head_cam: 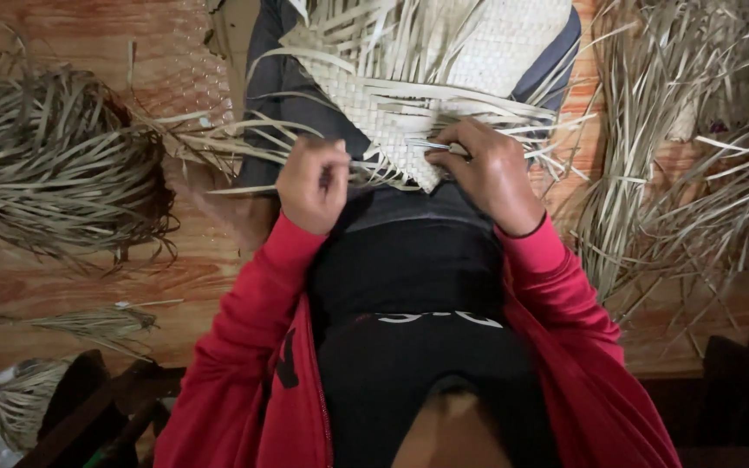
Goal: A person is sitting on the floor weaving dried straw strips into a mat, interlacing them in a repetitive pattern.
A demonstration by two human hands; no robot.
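Reddish-brown wooden floor (62, 286) fills the background, and the person sits on it with legs stretched toward the top of the frame. A partly woven mat (444, 78) of pale flat leaf strips lies over the lap and legs, its finished weave running from the upper centre down to a pointed corner just above the hands. Loose strip ends fan out from its edges to both sides. The left hand (312, 184), left of centre, is closed in a fist around a single leaf strip (370, 163) that runs roughly level toward the mat's corner. The right hand (489, 173), right of centre, lies curled over the corner, fingertips pinching the strip ends there and touching the weave. The mat lies directly ahead of both hands, long axis running away from the body toward the top edge; the right hand is the nearer, resting on it, while the left sits just beside its lower edge. A large bundle of dried leaves (54, 165) lies at the left, another heap of loose strips (687, 173) at the right. Red jacket sleeves (244, 329) cover both arms.
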